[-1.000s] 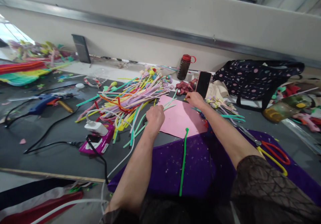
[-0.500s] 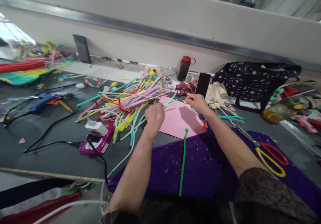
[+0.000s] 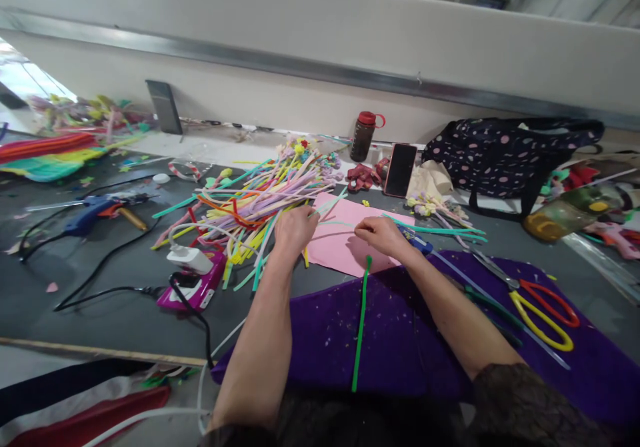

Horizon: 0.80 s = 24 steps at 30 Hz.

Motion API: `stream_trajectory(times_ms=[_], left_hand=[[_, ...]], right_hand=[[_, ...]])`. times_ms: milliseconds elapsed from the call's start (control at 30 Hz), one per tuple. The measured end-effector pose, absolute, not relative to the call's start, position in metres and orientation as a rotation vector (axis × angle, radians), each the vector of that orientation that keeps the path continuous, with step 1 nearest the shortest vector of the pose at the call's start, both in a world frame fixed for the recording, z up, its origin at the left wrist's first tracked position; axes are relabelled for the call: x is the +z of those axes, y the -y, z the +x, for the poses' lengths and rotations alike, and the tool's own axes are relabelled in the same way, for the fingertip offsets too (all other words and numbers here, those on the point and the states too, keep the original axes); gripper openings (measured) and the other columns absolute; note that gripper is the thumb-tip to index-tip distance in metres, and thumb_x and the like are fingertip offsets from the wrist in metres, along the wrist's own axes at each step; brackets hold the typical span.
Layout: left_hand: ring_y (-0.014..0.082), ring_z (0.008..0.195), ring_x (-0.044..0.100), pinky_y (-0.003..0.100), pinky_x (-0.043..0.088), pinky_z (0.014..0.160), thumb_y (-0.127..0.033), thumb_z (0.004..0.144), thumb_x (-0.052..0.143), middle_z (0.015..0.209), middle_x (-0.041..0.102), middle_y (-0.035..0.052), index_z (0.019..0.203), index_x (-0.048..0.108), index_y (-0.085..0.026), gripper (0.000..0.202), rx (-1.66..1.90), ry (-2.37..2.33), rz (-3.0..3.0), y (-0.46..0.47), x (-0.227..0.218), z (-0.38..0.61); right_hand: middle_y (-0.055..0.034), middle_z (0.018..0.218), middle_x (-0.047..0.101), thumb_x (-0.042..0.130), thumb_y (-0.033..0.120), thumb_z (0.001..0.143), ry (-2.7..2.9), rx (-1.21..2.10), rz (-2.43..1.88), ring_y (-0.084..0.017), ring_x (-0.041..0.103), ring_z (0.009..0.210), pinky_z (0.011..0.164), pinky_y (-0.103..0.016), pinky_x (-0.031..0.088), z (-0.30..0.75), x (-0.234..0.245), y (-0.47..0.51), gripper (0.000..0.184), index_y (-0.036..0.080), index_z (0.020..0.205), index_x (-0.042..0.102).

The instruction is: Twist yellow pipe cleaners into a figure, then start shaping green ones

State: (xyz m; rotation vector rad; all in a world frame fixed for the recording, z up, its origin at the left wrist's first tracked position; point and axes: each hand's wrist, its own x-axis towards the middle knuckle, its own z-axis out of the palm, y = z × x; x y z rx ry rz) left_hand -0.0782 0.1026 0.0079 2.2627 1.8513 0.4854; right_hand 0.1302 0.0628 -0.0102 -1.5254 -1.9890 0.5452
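My left hand is closed in a pinch at the left edge of a pink sheet. Over that sheet, my right hand pinches too, its thumb and fingers pressed together. A thin pale green pipe cleaner spans the gap between both hands, casting a shadow on the sheet; its ends are hidden by my fingers. A small yellow piece lies near the sheet's far edge. Below, a green pipe cleaner with a curled tip lies on purple cloth.
Many coloured pipe cleaners are heaped beyond my left hand. A magenta power strip and a blue glue gun lie left. Scissors rest at right. A phone, bottle and dark bag stand behind.
My right hand has moved nearer, away from the yellow piece, and now holds one part of the pale green pipe cleaner. My left hand has shifted slightly left.
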Motion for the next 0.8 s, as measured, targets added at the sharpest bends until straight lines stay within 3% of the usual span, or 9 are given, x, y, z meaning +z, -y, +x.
stream_trajectory(times_ms=[167,267,333,567,800], left_hand=[[0.0152,0.071,0.057,0.023,0.035,0.061,-0.038,0.081,0.038,0.077,0.065,0.0037,0.085,0.064,-0.019,0.032,0.718,-1.58,2.361,-0.087,0.014,-0.061],[0.014,0.067,0.055,0.022,0.033,0.058,-0.037,0.08,0.04,0.074,0.064,0.0028,0.083,0.063,-0.019,0.029,0.737,-1.509,2.371,-0.082,0.014,-0.053],[0.0126,0.062,0.053,0.022,0.031,0.056,-0.037,0.08,0.042,0.069,0.062,0.0017,0.081,0.063,-0.018,0.029,0.732,-1.446,2.371,-0.079,0.014,-0.049],[0.0094,0.055,0.045,0.02,0.028,0.053,-0.038,0.08,0.042,0.061,0.056,-0.0016,0.079,0.063,-0.018,0.03,0.729,-1.25,2.397,-0.076,0.016,-0.046],[0.0104,0.055,0.046,0.021,0.028,0.052,-0.039,0.081,0.04,0.062,0.058,-0.0007,0.076,0.063,-0.018,0.031,0.61,-1.296,2.467,-0.084,0.017,-0.056]], right_hand=[[0.0022,0.064,0.059,0.059,0.036,0.071,1.589,1.171,-1.303,-0.008,0.051,0.046,0.042,-0.019,0.033,0.123,-0.012,-0.061,0.028,0.017,0.092,0.061],[0.0033,0.062,0.055,0.061,0.04,0.069,1.336,1.359,-1.131,-0.006,0.049,0.043,0.036,-0.017,0.028,0.122,-0.01,-0.062,0.026,0.016,0.08,0.06],[0.0034,0.064,0.055,0.063,0.039,0.067,1.154,1.395,-1.061,-0.005,0.047,0.042,0.034,-0.016,0.027,0.123,-0.01,-0.065,0.025,0.016,0.074,0.058],[0.0056,0.05,0.05,0.066,0.03,0.064,0.903,1.44,-0.976,-0.005,0.043,0.041,0.034,-0.016,0.025,0.126,-0.01,-0.07,0.025,0.016,0.084,0.062],[0.0039,0.061,0.054,0.067,0.029,0.061,0.741,1.283,-1.001,-0.004,0.048,0.047,0.036,-0.015,0.028,0.133,-0.011,-0.074,0.022,0.017,0.079,0.063]])
